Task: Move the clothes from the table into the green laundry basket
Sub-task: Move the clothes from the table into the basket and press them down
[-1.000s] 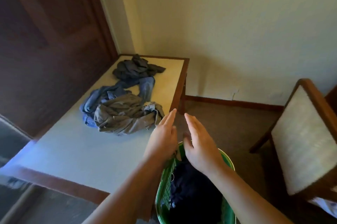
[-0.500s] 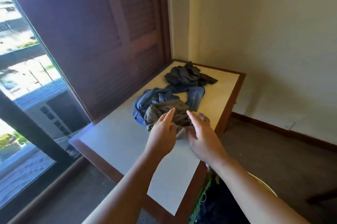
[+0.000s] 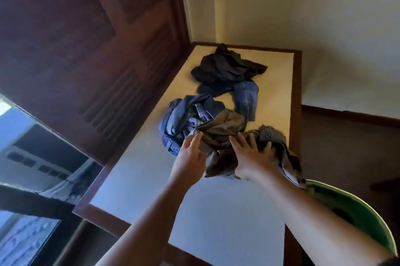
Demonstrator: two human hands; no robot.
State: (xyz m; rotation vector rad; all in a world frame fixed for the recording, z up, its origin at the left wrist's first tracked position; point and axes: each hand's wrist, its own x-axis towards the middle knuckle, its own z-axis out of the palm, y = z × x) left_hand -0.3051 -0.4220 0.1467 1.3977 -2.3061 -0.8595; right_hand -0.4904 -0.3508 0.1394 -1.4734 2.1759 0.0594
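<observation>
While your left hand (image 3: 190, 155) touches the left edge of the crumpled olive-grey garment (image 3: 218, 133) with nearly straight fingers, your right hand (image 3: 253, 157) lies on top of it, fingers spread and pressing into the cloth. Neither hand is closed around it. The garment lies on the white table (image 3: 216, 211) near its right edge, with one end hanging over toward the green laundry basket (image 3: 346, 198) beside the table. Just behind it lie blue jeans (image 3: 184, 118), and farther back a dark garment (image 3: 225, 68).
</observation>
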